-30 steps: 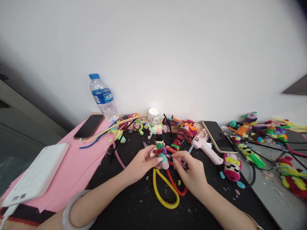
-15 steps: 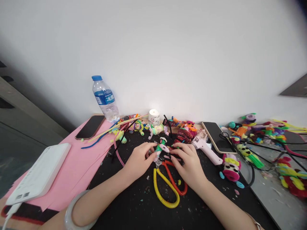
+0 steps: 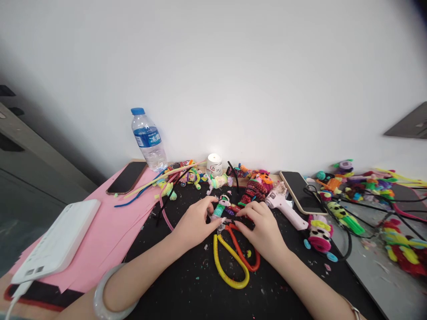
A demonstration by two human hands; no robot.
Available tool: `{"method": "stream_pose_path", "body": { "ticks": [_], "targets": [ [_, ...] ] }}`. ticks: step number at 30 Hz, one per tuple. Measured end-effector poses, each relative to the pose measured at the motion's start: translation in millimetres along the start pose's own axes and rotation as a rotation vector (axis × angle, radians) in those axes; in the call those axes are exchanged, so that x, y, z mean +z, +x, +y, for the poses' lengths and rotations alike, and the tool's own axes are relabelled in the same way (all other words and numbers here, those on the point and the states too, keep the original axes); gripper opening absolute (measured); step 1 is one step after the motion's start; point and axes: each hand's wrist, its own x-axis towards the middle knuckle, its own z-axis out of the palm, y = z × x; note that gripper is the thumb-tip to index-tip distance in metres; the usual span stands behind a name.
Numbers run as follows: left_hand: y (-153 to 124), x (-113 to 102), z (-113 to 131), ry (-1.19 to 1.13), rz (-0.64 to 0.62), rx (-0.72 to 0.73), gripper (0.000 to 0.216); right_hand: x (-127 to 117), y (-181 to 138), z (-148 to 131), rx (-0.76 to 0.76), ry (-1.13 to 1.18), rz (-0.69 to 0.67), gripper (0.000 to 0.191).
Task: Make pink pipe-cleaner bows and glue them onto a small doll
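My left hand (image 3: pixel 195 221) is closed around a small fuzzy pipe-cleaner figure (image 3: pixel 220 209) in green, pink and white, held between thumb and fingers. To its right, my right hand (image 3: pixel 262 226) has its fingers curled in, thumb and index tips close together near the figure's side. Whatever lies between those tips is too small to make out. Scissors (image 3: pixel 247 276) with one yellow and one red handle lie under and between the hands, their blades mostly hidden. Fuzzy dark red coils (image 3: pixel 254 190) sit just beyond my right hand.
A pink glue gun (image 3: pixel 288 210) and a phone (image 3: pixel 302 191) lie to the right, beside a pink pipe-cleaner figure (image 3: pixel 319 235). Behind stand a paper cup (image 3: pixel 214 165) and water bottle (image 3: pixel 149 142). Pink sheets (image 3: pixel 110 240), another phone (image 3: pixel 127 178) and a white device (image 3: pixel 60 240) lie left.
The figure has turned between my left fingers, so its pink part no longer sticks out toward my right hand. My right fingers have drawn in closer together. The view has shifted slightly.
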Motion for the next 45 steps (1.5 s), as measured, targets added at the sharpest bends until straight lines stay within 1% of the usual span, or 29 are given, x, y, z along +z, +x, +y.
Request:
{"method": "stream_pose_path", "body": {
  "ticks": [5,10,11,14,16,19,22,27,28,30,34,37,39,41,45],
  "targets": [
    [1,2,-2,-0.13,0.025,-0.019,0.029,1,0,-1,-0.002,-0.012,-0.018,0.011],
    [-1,-2,2,-0.197,0.082,-0.027,0.024,-3,1,-1,0.056,0.093,0.047,0.005],
    [-1,-3,4,-0.238,0.09,-0.028,0.022,-4,0,-2,0.071,0.12,0.061,0.006],
    [-4,-4,10,-0.429,0.082,-0.034,0.021,-4,-2,-5,0.118,0.235,0.074,0.019],
    [-6,-4,13,-0.55,0.018,-0.037,0.021,-4,-3,-8,0.153,0.354,0.053,0.028],
    [-9,-2,15,-0.635,-0.131,-0.043,0.02,-1,-6,-13,0.201,0.544,0.019,0.034],
    [-11,-1,17,-0.667,-0.233,-0.04,0.018,1,-7,-18,0.228,0.676,0.022,0.03],
    [-11,-2,19,-0.637,-0.307,-0.001,0.016,2,-6,-20,0.256,0.829,0.035,0.022],
    [-10,-3,19,-0.629,-0.303,0.006,0.016,2,-5,-20,0.27,0.865,0.048,0.021],
    [-9,-5,18,-0.609,-0.251,0.006,0.016,1,-4,-20,0.302,0.928,0.084,0.022],
    [-5,-11,11,-0.525,-0.044,-0.005,0.016,3,-2,-19,0.365,0.969,0.14,0.023],
    [-2,-13,6,-0.468,0.047,-0.043,0.023,5,-2,-19,0.365,0.967,0.138,0.023],
    [-2,-11,4,-0.496,0.066,-0.087,0.021,7,-3,-19,0.356,0.951,0.138,0.023],
    [-2,-8,4,-0.558,0.054,-0.121,0.02,8,-3,-19,0.344,0.927,0.143,0.024],
    [-2,-5,5,-0.579,0.036,-0.131,0.022,10,-2,-20,0.293,0.851,0.16,0.028]
  ]
}}
